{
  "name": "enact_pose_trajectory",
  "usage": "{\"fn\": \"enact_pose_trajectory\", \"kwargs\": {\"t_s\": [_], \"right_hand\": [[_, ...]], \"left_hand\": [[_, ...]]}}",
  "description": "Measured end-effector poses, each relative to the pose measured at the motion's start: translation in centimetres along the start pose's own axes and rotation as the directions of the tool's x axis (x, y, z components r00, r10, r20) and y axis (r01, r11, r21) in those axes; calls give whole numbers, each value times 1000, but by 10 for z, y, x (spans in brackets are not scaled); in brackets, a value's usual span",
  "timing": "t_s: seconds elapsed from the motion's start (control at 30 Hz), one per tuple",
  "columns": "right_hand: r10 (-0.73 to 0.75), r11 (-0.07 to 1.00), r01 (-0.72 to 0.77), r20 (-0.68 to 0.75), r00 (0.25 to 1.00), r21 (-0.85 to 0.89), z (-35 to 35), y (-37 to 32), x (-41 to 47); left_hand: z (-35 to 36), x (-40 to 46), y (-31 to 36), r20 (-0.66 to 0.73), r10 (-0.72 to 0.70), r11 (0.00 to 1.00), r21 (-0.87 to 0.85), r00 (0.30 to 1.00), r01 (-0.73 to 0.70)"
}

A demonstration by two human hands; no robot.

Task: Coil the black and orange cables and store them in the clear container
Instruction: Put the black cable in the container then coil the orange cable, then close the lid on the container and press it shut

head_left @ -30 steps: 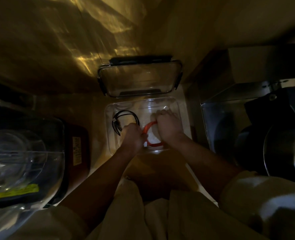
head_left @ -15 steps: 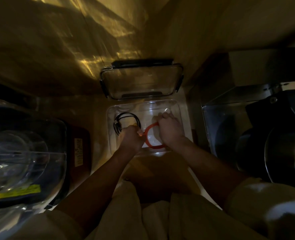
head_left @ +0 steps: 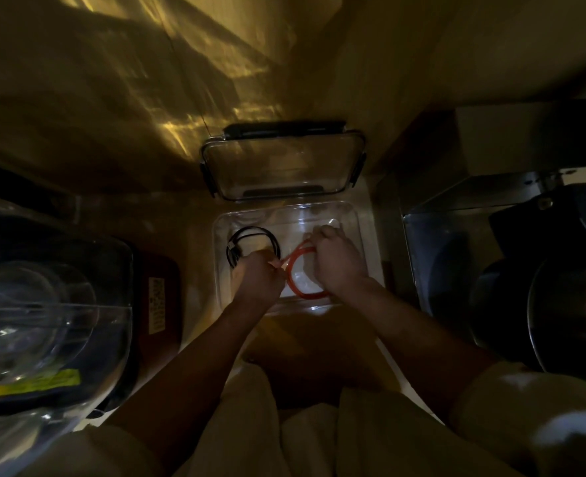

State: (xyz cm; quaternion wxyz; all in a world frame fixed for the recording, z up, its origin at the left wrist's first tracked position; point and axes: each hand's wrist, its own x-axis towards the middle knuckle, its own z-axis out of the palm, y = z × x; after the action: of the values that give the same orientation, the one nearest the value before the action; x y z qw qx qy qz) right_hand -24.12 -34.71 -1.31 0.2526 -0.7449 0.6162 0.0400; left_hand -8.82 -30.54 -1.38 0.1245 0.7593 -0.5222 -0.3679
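Dim, amber-lit counter space surrounds the clear container, whose lid lies just behind it. Inside the container, the black cable sits coiled at its left end. The orange cable forms a loop over the container's right half, held between both hands. The left hand is curled closed on the loop's left side, and the right hand is closed over its far right arc; exactly how the fingertips pinch is lost in the gloom. The loop lies roughly flat, just above or on the container floor, so lowering and letting go looks like what remains. Compared with a second ago, the hands sit slightly further apart and the loop looks rounder.
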Motion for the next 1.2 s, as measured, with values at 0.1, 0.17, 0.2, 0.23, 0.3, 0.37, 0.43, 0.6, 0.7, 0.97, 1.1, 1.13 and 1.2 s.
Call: {"fn": "enact_pose_trajectory", "kwargs": {"t_s": [0.1, 0.17, 0.2, 0.23, 0.3, 0.37, 0.43, 0.6, 0.7, 0.97, 1.1, 1.13, 1.2], "right_hand": [[-6, 1000, 6, 14, 1000, 10, -1, 0, 0], [-10, 1000, 9, 25, 1000, 18, -1, 0, 0], [-11, 1000, 10, 29, 1000, 23, -1, 0, 0], [-11, 1000, 11, 31, 999, 27, -1, 0, 0], [-10, 999, 9, 28, 1000, 37, -2, 0, 0], [-13, 999, 13, 17, 1000, 48, -2, 0, 0], [-17, 998, 17, 5, 1000, 60, -3, 0, 0], [-29, 997, 31, -20, 999, 73, -7, 0, 1], [-46, 995, 52, -65, 997, 86, -10, 0, -1], [-126, 986, 147, -236, 964, 76, -21, -4, -15], [-103, 979, 158, -350, 931, 132, -35, -12, -14], [-90, 975, 162, -397, 913, 150, -40, -13, -12], [-67, 970, 171, -489, 870, 172, -51, -13, -6]], "left_hand": [[-1, 0, 2, -7, -10, 1000, 9, 1000, 10], [0, 2, 0, -4, -8, 1000, 10, 1000, 8], [1, 2, -1, -7, -4, 1000, 7, 1000, 4], [1, 2, -1, -11, 1, 1000, -4, 1000, -1], [1, 2, -2, -21, -3, 999, -35, 1000, 2], [0, 2, -3, -38, -14, 998, -65, 999, 11], [-2, 4, -4, -46, -17, 996, -89, 999, 12], [-10, 6, 0, -74, -10, 995, -95, 997, 3], [-19, 1, 3, -140, 42, 999, -28, 989, -46], [-37, -7, 7, -251, 319, 943, 185, 914, -278], [-50, -6, 16, -330, 411, 901, 287, 850, -325], [-54, -4, 18, -353, 428, 894, 300, 832, -333], [-63, 2, 20, -403, 448, 886, 318, 798, -337]]}}
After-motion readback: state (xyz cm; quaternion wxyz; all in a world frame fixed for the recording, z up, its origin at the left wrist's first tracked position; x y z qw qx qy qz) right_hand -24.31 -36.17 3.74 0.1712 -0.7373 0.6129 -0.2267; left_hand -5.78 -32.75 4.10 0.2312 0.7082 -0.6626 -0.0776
